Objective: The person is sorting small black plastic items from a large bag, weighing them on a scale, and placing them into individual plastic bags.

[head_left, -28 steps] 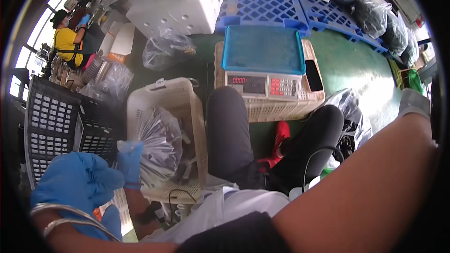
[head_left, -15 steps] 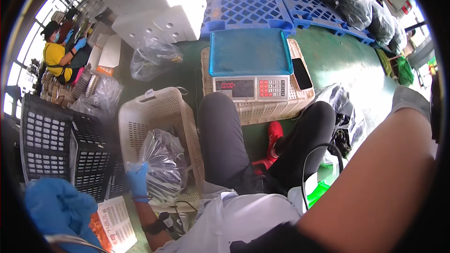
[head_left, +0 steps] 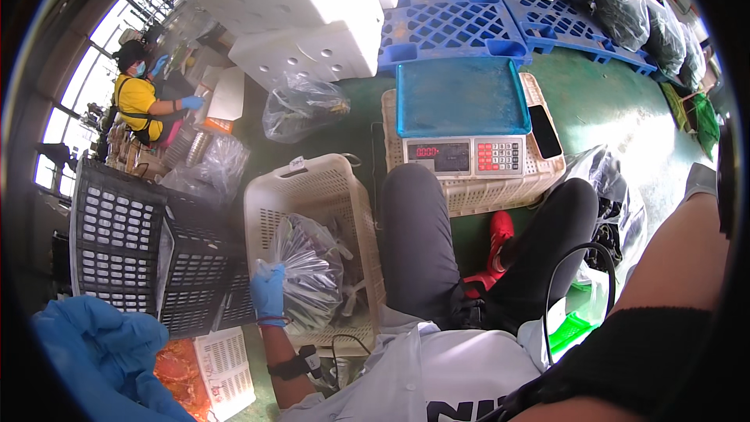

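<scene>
My left hand [head_left: 268, 295], in a blue glove, is closed on the left side of a clear plastic bag [head_left: 309, 273], whose film is drawn into folds at the grip. Long dark contents show faintly through the film; their kind I cannot make out. The bag rests inside a cream slatted plastic basket [head_left: 361, 211], left of my knees. At the right edge my bare right arm is raised, a black band around it. A grey piece covers its far end, and the right hand itself does not show.
Ahead, a digital scale [head_left: 465, 101] with a blue tray stands on an upturned cream crate [head_left: 500, 194], beside a phone [head_left: 544, 131]. Black crates [head_left: 117, 242] and crumpled blue material [head_left: 101, 352] lie left. Behind are white foam boxes [head_left: 305, 55], blue pallets [head_left: 453, 27] and a co-worker [head_left: 141, 101].
The whole view has swung left, so the scene sits farther right. My left hand keeps its grip on the bag. The right arm's black band has come further into view.
</scene>
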The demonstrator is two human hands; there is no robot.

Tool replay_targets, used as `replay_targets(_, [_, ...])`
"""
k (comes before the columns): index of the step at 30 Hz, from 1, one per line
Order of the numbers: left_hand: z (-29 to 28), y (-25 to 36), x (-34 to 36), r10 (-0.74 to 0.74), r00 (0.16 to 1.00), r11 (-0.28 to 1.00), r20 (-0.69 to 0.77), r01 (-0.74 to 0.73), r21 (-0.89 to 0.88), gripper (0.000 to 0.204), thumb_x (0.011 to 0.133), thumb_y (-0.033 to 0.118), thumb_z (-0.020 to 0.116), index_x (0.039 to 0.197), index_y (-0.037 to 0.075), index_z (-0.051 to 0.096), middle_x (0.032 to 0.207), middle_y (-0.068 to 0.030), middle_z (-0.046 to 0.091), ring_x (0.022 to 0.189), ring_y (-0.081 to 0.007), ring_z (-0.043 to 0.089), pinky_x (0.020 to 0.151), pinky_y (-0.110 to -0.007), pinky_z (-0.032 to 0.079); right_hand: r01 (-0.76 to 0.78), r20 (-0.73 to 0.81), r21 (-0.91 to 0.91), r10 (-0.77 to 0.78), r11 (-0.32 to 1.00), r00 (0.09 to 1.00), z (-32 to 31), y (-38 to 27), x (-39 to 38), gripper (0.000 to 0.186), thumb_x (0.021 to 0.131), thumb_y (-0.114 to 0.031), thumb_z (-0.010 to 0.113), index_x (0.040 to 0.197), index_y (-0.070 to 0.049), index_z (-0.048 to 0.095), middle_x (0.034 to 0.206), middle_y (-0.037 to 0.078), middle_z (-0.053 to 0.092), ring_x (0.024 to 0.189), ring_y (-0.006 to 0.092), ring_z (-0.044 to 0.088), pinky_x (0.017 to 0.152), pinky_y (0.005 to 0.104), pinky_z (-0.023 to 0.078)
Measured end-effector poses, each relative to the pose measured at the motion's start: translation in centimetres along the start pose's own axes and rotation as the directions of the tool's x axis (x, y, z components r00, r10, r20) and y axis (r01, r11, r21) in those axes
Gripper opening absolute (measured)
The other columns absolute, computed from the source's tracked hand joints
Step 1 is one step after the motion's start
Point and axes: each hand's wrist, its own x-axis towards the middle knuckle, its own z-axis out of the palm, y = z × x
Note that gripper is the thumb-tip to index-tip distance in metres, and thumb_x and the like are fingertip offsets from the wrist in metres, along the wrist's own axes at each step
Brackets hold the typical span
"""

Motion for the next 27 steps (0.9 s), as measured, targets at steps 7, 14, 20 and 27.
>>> replay_targets(7, [0.2,-0.5,0.9,-0.006,1.0,0.998,0.017,0.007,-0.058,0.034,0.087,0.029,0.058,0.098,-0.003,0.059,0.082,-0.0128,0.062,0.079,-0.0208,0.058,0.073,-0.038,0.046,-0.006,0.016,0.001,0.006,1.0,1.0,0.4,-0.3,-0.1,0.012,0.075,-0.007,0.063,0.086,-0.005,0.062,0.083,0.01,0.061,0.074,0.0273,0.058,0.065,0.0333,0.047])
replay_targets(14, [0.4,-3.2,8.1,-0.069,0.984,0.801,0.162,0.152,-0.579,0.033,0.087,0.031,0.056,0.095,-0.002,0.058,0.084,-0.0121,0.059,0.085,-0.0253,0.059,0.077,-0.044,0.046,-0.045,0.021,0.027,0.044,0.999,0.999,0.1,1.5,0.2,0.012,0.076,-0.006,0.064,0.089,-0.005,0.063,0.086,0.01,0.062,0.076,0.0274,0.06,0.066,0.0328,0.048])
replay_targets(20, [0.6,1.2,5.6,0.354,0.923,0.885,-0.151,-0.279,0.372,0.035,0.077,0.029,0.066,0.105,0.011,0.057,0.101,-0.0133,0.056,0.095,-0.0337,0.055,0.083,-0.043,0.044,-0.408,-0.06,0.283,0.441,0.868,0.896,5.6,6.5,-6.5,0.012,0.077,-0.006,0.064,0.089,-0.006,0.063,0.085,0.011,0.063,0.075,0.0289,0.06,0.066,0.0335,0.048])
replay_targets(27, [12.8,13.9,-3.4,0.584,0.794,0.665,0.168,-0.35,-0.66,0.022,0.08,-0.004,0.058,0.1,0.006,0.063,0.086,-0.0031,0.057,0.072,-0.01,0.053,0.066,-0.023,0.044,-0.781,0.008,0.624,1.0,-0.023,-0.023,23.4,-0.3,-34.3,0.015,0.091,-0.01,0.052,0.091,0.002,0.061,0.074,0.006,0.06,0.065,0.0113,0.055,0.059,0.0268,0.045])
